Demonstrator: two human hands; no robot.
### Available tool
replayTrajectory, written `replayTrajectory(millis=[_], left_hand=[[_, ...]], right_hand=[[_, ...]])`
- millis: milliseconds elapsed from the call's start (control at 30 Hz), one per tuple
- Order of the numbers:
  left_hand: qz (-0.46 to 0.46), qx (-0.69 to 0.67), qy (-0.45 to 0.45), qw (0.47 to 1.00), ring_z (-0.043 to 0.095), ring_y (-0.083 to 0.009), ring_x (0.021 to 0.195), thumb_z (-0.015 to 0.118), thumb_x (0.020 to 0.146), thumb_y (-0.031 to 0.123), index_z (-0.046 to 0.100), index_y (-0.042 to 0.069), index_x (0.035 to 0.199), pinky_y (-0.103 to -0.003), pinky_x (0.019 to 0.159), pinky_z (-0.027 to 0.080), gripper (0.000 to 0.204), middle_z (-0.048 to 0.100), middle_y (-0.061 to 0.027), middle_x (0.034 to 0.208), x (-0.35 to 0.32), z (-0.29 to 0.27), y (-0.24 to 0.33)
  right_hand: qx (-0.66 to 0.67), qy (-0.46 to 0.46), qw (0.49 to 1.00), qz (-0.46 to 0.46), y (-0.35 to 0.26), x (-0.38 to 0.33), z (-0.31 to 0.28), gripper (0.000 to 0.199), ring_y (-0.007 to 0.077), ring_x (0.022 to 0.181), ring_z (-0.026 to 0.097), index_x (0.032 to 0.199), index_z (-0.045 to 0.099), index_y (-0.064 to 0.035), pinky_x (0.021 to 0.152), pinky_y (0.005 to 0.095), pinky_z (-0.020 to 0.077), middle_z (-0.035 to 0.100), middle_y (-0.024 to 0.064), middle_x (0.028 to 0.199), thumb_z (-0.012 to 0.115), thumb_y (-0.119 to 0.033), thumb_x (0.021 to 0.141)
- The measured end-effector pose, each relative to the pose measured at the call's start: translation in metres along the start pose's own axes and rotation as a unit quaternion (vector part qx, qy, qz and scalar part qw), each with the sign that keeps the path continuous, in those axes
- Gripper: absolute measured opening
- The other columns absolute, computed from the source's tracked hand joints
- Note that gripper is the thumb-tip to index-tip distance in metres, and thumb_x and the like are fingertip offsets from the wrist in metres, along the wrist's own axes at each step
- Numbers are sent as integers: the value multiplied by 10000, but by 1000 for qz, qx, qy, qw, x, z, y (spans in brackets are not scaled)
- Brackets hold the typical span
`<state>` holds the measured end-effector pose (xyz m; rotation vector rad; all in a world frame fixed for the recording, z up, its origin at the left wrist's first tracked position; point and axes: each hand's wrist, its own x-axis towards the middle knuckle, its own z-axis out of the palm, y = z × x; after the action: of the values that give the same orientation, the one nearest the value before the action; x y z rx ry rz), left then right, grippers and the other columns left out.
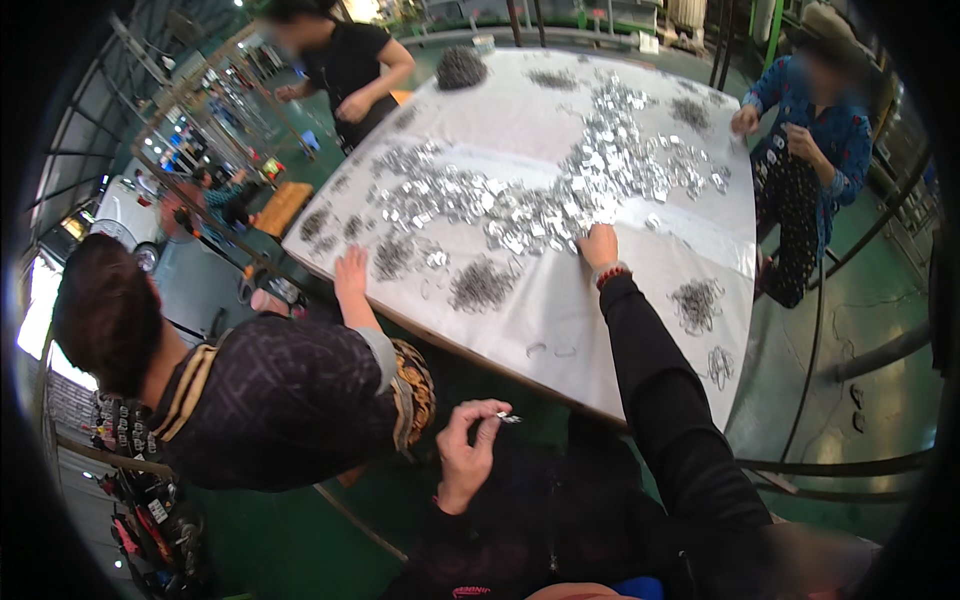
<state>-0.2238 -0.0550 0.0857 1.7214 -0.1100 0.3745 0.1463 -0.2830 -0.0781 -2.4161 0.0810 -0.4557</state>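
My left hand [468, 455] is raised in front of my body, off the near side of the table. Its thumb and fingers pinch a small shiny metal piece [509, 418]. Stretched out over the table, my right hand [599, 246] has its fingers curled down at the near edge of a heap of flat shiny metal pieces [525, 218]. Whatever those fingertips hold is hidden. A red bead bracelet [611, 272] circles that wrist. Piles of thin wire loops lie on either side: one pile [481, 286] to the left, another [697, 304] to the right.
A white-covered table [650, 375] fills the middle. Close on my left a co-worker [280, 400] rests a hand on its edge. Two more people stand at the far left [350, 65] and far right [820, 150]. A dark heap [461, 69] sits at the back.
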Motion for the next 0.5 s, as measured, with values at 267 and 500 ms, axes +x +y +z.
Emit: replayTrajectory(millis=[267,500], left_hand=[[41,-2,-15,999,666,-214,860,580,905,-70,537,-20,1001,-299,775,528,117,682,-169,951,-13,0,-1],[12,20,-44,999,662,-197,812,615,883,-56,598,-1,962,-295,722,523,97,688,-107,923,-9,4,-18]], right_hand=[[404,-92,906,92,-63,-80,-49,130,107,605,603,915,671,57,534,257,492,643,64,689,671,-55,850],[468,-320,822,64,-127,-209,-176,98,102,630,617,877,621,53,557,241,503,670,83,796,702,2,851]])
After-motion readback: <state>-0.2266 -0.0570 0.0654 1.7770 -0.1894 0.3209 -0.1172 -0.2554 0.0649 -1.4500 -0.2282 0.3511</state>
